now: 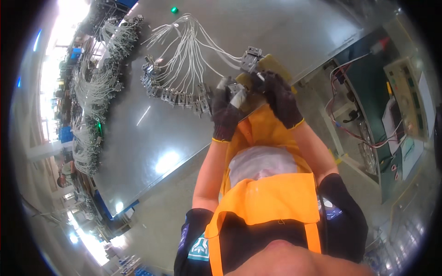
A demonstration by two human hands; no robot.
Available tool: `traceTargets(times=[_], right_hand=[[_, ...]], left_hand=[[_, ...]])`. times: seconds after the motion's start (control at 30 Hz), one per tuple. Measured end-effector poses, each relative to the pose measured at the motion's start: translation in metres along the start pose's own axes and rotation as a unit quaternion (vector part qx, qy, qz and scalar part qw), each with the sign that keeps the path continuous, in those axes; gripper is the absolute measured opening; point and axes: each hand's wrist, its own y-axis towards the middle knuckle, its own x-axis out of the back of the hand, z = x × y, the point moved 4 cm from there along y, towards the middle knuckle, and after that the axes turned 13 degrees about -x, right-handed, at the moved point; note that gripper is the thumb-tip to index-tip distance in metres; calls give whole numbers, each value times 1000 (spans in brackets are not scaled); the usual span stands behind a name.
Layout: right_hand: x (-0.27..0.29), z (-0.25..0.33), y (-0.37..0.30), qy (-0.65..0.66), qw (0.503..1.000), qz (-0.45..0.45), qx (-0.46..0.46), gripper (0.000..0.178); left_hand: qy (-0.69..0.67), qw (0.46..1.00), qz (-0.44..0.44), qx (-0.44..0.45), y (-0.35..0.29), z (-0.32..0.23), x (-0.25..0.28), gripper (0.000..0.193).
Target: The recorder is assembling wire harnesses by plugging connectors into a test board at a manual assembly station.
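Both my hands wear dark knit gloves with yellow cuffs and meet near the table's edge. In my left hand [224, 112], closed fingers grip a small silver metal fitting [236, 89] with something white along it. Close by, my right hand [282, 99] is curled; a short pale tip shows at its fingers, but what it holds is mostly hidden. Beyond both hands, more metal fittings [252, 59] rest beside a yellow-brown pad [280, 68]. To the left, several similar fittings [177, 97] lie in a curved row, joined to fanned-out white cables [189, 50].
The grey metal table [133, 133] carries a long heap of bundled white cables [94, 89] along its left side. A small green light [174, 9] shows at the far side. On the right stands a bench [384, 152] with red wires, scissors [394, 171] and a panel.
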Motion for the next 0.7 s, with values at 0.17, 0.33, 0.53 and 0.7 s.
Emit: traceTargets(times=[0.17,0.33,0.53,0.7], right_hand=[[8,1,-25,79,945,25,-315,22],[10,1,-54,59,977,53,-198,25],[-8,-11,-56,6,979,73,-192,23],[-29,-6,-51,-170,982,28,73,14]], left_hand=[[252,963,29,-88,9,-3,-8,53],[274,953,130,1,24,-27,-12,50],[194,965,158,-78,10,14,8,55],[-174,966,46,187,12,-20,-22,52]])
